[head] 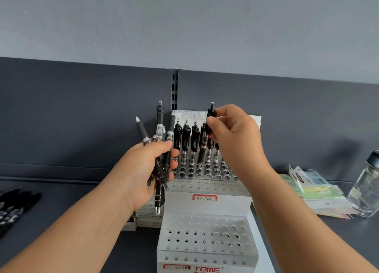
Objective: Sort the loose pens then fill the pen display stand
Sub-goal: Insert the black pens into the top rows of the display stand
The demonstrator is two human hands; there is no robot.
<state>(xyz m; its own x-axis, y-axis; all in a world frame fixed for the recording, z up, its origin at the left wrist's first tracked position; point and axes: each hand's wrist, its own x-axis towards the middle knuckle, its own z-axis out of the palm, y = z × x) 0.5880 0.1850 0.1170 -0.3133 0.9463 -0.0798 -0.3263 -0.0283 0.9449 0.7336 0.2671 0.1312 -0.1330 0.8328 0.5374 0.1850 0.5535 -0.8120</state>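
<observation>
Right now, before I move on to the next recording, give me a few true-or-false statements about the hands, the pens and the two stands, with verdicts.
1. The left hand grips a bundle of pens. True.
2. The right hand holds nothing. False: it pinches a black pen by its top end, at the upper stand.
3. The lower stand, marked TOME, is full of pens. False: the holes that show are empty.
4. A row of pens already stands upright in the upper stand. True.
5. A glass jar stands to the right of the stands. True.
</observation>
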